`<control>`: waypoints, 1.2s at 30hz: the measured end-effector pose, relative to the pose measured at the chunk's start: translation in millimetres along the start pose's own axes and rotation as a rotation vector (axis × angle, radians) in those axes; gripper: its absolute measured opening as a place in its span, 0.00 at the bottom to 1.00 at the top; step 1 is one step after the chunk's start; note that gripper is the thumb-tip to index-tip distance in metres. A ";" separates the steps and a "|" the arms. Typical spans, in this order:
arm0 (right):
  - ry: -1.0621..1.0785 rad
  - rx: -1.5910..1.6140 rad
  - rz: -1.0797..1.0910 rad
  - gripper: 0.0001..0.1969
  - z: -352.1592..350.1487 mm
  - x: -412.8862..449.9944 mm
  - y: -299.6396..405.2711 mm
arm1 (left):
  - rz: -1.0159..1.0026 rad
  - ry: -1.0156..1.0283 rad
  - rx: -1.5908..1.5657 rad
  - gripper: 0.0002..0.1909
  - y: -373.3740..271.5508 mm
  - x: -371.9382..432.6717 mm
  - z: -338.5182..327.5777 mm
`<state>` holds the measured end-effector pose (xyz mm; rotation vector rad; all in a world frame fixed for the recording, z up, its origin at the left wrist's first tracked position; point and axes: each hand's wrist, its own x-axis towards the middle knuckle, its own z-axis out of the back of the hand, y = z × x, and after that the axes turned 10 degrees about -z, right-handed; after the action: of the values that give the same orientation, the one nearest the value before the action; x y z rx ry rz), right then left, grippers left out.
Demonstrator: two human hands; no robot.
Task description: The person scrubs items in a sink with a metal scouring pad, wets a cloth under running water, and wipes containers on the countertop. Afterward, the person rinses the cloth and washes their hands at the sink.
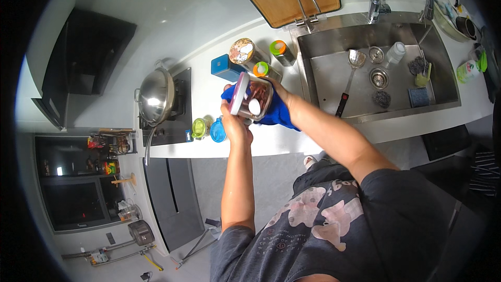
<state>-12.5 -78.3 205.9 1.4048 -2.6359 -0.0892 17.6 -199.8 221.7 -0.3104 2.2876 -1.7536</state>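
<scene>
A clear square jar (261,96) with dark red dried pieces inside is held tilted above the counter. Its pink and white lid (239,94) faces left, and a white oval patch shows on its side. My left hand (236,127) grips the jar at the lid end. My right hand (282,93) holds a blue cloth (280,111) against the jar's far end; the cloth partly hides those fingers. Close by on the counter stand an orange-and-green-lidded jar (261,69), a blue tin (226,67), a blue-lidded jar (218,130) and a green-lidded jar (200,127).
A patterned round canister (243,51) and another orange-lidded jar (280,49) stand behind. To the right, a steel sink (325,74) holds a slotted turner (354,64), scrubbers and a clear bottle (395,53). A lidded wok (155,96) sits on the stove at left.
</scene>
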 end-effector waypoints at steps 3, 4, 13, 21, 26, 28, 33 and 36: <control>-0.122 0.220 0.395 0.23 21.4 20.4 -23.9 | -0.038 -0.053 0.078 0.26 20.2 20.3 -2.4; -0.274 0.287 0.414 0.22 13.7 20.0 -26.3 | -0.070 -0.085 0.151 0.27 26.1 23.5 -0.3; -0.430 0.255 0.493 0.16 -25.2 4.9 -34.1 | -0.327 -0.203 0.574 0.29 27.9 24.8 -8.0; -0.689 -0.203 0.459 0.27 -3.7 -2.8 -71.4 | -0.231 -0.222 0.402 0.28 13.8 15.2 -7.9; -0.618 -0.556 0.713 0.21 7.5 7.6 -83.2 | -0.404 -0.126 0.272 0.24 18.2 -6.7 -19.1; -0.578 -0.390 0.640 0.19 11.7 7.1 -77.9 | -0.397 -0.084 0.456 0.23 16.3 -19.9 -15.7; -0.457 -0.349 0.526 0.13 25.7 -4.1 -64.6 | -0.520 -0.066 0.448 0.18 28.5 -33.6 0.8; -0.371 -0.327 0.368 0.12 29.3 -14.8 -51.9 | -0.615 0.096 0.611 0.10 20.9 -36.3 14.0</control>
<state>33.4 -95.6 169.0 0.8500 -2.9411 -0.7618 56.0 -196.0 200.3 -0.8773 1.6699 -2.6951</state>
